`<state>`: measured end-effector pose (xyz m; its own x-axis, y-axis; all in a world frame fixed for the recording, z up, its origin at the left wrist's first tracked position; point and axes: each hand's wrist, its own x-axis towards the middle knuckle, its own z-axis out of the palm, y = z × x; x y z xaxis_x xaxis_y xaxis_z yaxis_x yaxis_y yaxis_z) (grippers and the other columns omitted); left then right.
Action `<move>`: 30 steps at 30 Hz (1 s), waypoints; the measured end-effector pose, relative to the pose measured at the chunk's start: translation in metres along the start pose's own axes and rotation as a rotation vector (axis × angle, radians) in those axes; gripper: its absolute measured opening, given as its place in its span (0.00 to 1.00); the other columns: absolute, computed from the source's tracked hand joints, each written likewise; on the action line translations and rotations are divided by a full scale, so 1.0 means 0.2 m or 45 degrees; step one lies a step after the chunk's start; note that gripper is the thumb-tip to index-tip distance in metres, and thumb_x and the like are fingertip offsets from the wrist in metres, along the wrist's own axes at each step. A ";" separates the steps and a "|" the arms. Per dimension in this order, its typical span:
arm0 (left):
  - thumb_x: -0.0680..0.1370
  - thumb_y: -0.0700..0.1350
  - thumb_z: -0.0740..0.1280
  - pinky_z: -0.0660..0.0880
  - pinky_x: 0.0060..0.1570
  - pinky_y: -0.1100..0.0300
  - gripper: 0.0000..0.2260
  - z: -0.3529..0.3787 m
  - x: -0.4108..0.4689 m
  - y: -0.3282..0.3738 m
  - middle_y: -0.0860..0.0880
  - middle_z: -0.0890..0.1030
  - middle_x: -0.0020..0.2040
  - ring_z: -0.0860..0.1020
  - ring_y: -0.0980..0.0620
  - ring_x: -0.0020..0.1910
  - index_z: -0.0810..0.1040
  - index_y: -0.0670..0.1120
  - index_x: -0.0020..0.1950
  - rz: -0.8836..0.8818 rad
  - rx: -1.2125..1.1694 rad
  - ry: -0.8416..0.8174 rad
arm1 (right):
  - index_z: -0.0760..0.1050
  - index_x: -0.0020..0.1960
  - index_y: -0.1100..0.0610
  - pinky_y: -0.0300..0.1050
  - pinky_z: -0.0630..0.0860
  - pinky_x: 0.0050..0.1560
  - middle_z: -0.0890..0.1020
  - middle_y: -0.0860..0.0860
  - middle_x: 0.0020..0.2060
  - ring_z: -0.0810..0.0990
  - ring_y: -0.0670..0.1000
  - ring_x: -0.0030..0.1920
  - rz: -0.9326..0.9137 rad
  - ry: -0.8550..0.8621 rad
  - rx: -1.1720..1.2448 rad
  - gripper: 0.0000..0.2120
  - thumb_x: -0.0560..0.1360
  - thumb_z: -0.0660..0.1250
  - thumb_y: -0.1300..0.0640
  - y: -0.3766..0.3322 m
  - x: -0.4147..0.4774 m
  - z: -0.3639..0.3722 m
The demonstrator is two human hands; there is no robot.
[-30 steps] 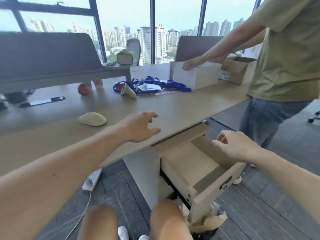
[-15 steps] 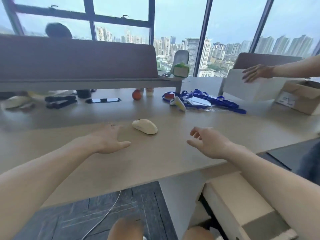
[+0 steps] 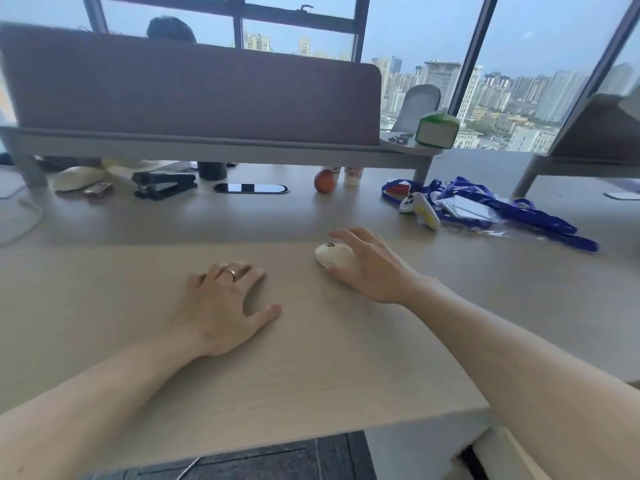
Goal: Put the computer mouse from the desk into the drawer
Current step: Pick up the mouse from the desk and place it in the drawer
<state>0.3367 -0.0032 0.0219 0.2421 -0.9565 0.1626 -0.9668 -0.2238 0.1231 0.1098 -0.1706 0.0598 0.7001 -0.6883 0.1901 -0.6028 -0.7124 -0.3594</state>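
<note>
A cream-white computer mouse [image 3: 330,255] lies on the light wooden desk [image 3: 311,358], right of centre. My right hand [image 3: 369,265] covers its right side, thumb at the near edge and fingers curled over the top, so it grips the mouse while it rests on the desk. My left hand [image 3: 223,303] lies flat on the desk to the left, palm down, fingers spread, a ring on one finger, holding nothing. Only a pale corner of the drawer unit [image 3: 502,455] shows at the bottom right, below the desk edge; its inside is out of view.
Behind the mouse lie a white toy [image 3: 420,207] and blue lanyards [image 3: 512,213]. An orange ball [image 3: 324,181], a black stapler [image 3: 164,184] and a cable grommet [image 3: 250,188] sit under the grey divider [image 3: 190,95]. A person's head shows behind the divider.
The view swung from the open drawer up to the desk. My right hand moved forward onto the mouse and closed around it. My left hand settled flat on the desk.
</note>
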 end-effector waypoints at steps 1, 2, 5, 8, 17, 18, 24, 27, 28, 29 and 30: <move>0.69 0.77 0.46 0.56 0.70 0.48 0.39 0.01 0.01 0.00 0.55 0.66 0.76 0.61 0.51 0.75 0.64 0.60 0.75 -0.008 -0.008 0.012 | 0.63 0.75 0.42 0.51 0.65 0.72 0.67 0.48 0.72 0.65 0.54 0.73 -0.023 0.000 -0.018 0.32 0.73 0.62 0.35 0.00 0.02 0.03; 0.69 0.77 0.47 0.56 0.70 0.48 0.39 0.02 0.01 0.00 0.55 0.66 0.76 0.61 0.51 0.75 0.64 0.61 0.75 -0.011 -0.017 0.021 | 0.63 0.75 0.43 0.50 0.64 0.72 0.66 0.48 0.73 0.64 0.54 0.74 -0.042 -0.001 -0.047 0.31 0.74 0.62 0.36 0.01 0.04 0.05; 0.69 0.77 0.47 0.56 0.70 0.48 0.38 0.02 0.03 -0.01 0.56 0.66 0.75 0.61 0.52 0.74 0.64 0.61 0.74 -0.003 -0.019 0.042 | 0.64 0.76 0.43 0.51 0.65 0.72 0.65 0.49 0.76 0.64 0.55 0.75 -0.082 -0.015 -0.134 0.29 0.77 0.61 0.38 0.02 0.07 0.11; 0.69 0.77 0.48 0.56 0.69 0.48 0.38 0.03 0.03 -0.02 0.56 0.66 0.75 0.61 0.52 0.74 0.64 0.61 0.74 0.005 -0.012 0.054 | 0.67 0.74 0.44 0.50 0.68 0.70 0.67 0.49 0.74 0.67 0.55 0.73 -0.114 0.000 -0.196 0.23 0.80 0.57 0.43 0.04 0.07 0.15; 0.70 0.77 0.46 0.56 0.68 0.47 0.38 0.03 0.03 -0.03 0.55 0.66 0.76 0.61 0.51 0.74 0.63 0.61 0.75 0.008 0.015 0.029 | 0.70 0.72 0.45 0.52 0.70 0.69 0.72 0.50 0.70 0.73 0.56 0.69 -0.063 0.040 -0.193 0.21 0.80 0.57 0.46 0.09 0.00 0.15; 0.70 0.77 0.46 0.56 0.68 0.47 0.38 0.03 0.03 -0.03 0.55 0.65 0.76 0.60 0.51 0.75 0.63 0.61 0.75 0.005 0.021 0.026 | 0.70 0.72 0.45 0.51 0.70 0.69 0.72 0.50 0.70 0.73 0.56 0.68 -0.053 0.039 -0.193 0.21 0.80 0.57 0.47 0.10 -0.02 0.14; 0.66 0.78 0.37 0.52 0.72 0.47 0.45 0.01 0.03 0.00 0.54 0.57 0.80 0.53 0.51 0.78 0.54 0.59 0.79 -0.018 0.050 -0.172 | 0.71 0.71 0.45 0.51 0.69 0.69 0.72 0.50 0.69 0.73 0.56 0.67 0.035 0.053 -0.185 0.20 0.80 0.59 0.49 0.19 -0.25 0.05; 0.72 0.75 0.45 0.51 0.74 0.47 0.40 -0.05 0.02 0.11 0.53 0.55 0.81 0.53 0.49 0.79 0.54 0.58 0.80 0.012 0.016 -0.273 | 0.71 0.70 0.44 0.53 0.70 0.68 0.72 0.49 0.68 0.73 0.57 0.67 0.094 0.043 -0.161 0.20 0.79 0.58 0.48 0.24 -0.41 -0.03; 0.74 0.73 0.49 0.51 0.73 0.48 0.37 -0.06 0.02 0.18 0.52 0.56 0.81 0.53 0.49 0.79 0.55 0.57 0.80 0.050 0.003 -0.291 | 0.72 0.70 0.44 0.54 0.70 0.68 0.73 0.50 0.68 0.73 0.57 0.67 0.119 0.059 -0.150 0.19 0.79 0.58 0.48 0.26 -0.47 -0.06; 0.76 0.71 0.52 0.52 0.73 0.48 0.35 -0.07 0.01 0.25 0.52 0.56 0.81 0.54 0.48 0.79 0.55 0.57 0.80 0.099 -0.006 -0.303 | 0.72 0.69 0.44 0.55 0.70 0.68 0.73 0.51 0.67 0.73 0.58 0.66 0.152 0.081 -0.144 0.19 0.79 0.59 0.48 0.30 -0.53 -0.10; 0.76 0.70 0.54 0.53 0.73 0.48 0.35 -0.07 0.00 0.34 0.52 0.57 0.81 0.56 0.48 0.78 0.56 0.57 0.80 0.158 -0.014 -0.307 | 0.73 0.69 0.45 0.55 0.69 0.68 0.74 0.52 0.67 0.73 0.59 0.67 0.192 0.101 -0.146 0.19 0.79 0.59 0.49 0.33 -0.60 -0.13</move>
<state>0.2716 -0.0152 0.0442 0.0938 -0.9937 -0.0605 -0.9867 -0.1009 0.1277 -0.0241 -0.1390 0.0370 0.5688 -0.7939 0.2150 -0.7415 -0.6081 -0.2835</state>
